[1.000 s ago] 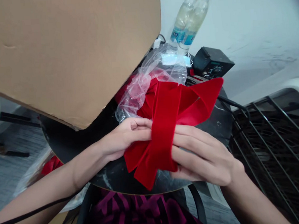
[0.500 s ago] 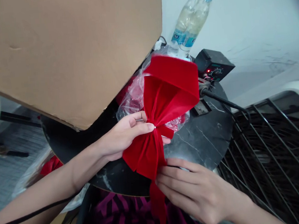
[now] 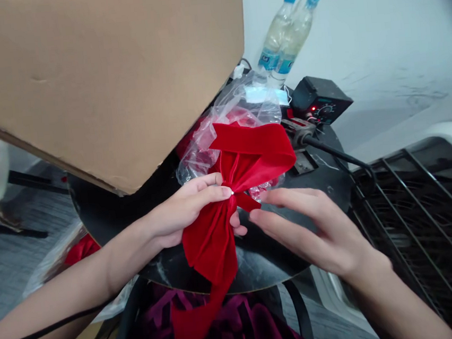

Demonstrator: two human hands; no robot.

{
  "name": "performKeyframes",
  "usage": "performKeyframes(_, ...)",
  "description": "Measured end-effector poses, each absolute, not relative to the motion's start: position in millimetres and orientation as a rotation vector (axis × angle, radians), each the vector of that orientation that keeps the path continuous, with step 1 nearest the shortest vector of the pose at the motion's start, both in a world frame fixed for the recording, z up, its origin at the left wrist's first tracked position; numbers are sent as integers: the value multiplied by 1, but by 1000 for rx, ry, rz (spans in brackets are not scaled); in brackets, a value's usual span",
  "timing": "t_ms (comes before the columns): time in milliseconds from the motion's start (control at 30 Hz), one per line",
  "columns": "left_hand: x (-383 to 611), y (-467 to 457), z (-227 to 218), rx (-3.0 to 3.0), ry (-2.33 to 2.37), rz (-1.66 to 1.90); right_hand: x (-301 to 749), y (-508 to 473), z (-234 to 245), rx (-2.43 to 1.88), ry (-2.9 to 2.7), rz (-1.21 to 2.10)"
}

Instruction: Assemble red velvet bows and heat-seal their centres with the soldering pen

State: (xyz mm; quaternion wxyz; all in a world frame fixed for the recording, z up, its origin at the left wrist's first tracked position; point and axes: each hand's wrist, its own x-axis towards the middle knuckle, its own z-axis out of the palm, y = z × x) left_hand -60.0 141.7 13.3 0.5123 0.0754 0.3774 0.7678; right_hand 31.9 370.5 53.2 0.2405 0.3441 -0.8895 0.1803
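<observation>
A red velvet bow (image 3: pixel 212 240) is gathered at its middle over the table, one broad loop standing out up and right, a long tail hanging down over the purple-and-black cloth. My left hand (image 3: pixel 192 207) pinches the gathered knot, thumb in front and the other fingers behind. A small pale dot shows beside the thumb tip. From the knot a short red strip sticks out to the right. My right hand (image 3: pixel 315 230) is at that strip's tip, its fingers apart; contact with it is unclear.
A large cardboard box (image 3: pixel 122 83) covers the upper left. On the round black table (image 3: pixel 259 262) lie a clear plastic bag (image 3: pixel 193 156) with red pieces, a blue face mask (image 3: pixel 267 95), a black control box (image 3: pixel 321 101) and a corded tool. Two bottles (image 3: pixel 289 41) stand behind. A black grille (image 3: pixel 414 215) is right.
My right hand has let go of the hanging tail and moved up beside the short strip. The tail has swung left, and the upper loop has sunk. My left hand keeps its pinch.
</observation>
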Motion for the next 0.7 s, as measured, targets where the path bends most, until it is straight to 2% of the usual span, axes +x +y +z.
performKeyframes(200,-57,143,12,159,916,1825,10,374,35,1186,-2231,451)
performKeyframes(400,-60,145,14,190,1051,1780,15,376,56,1381,-2316,284)
performKeyframes(700,-63,143,13,263,1229,1773,12,372,57,1244,-2570,336)
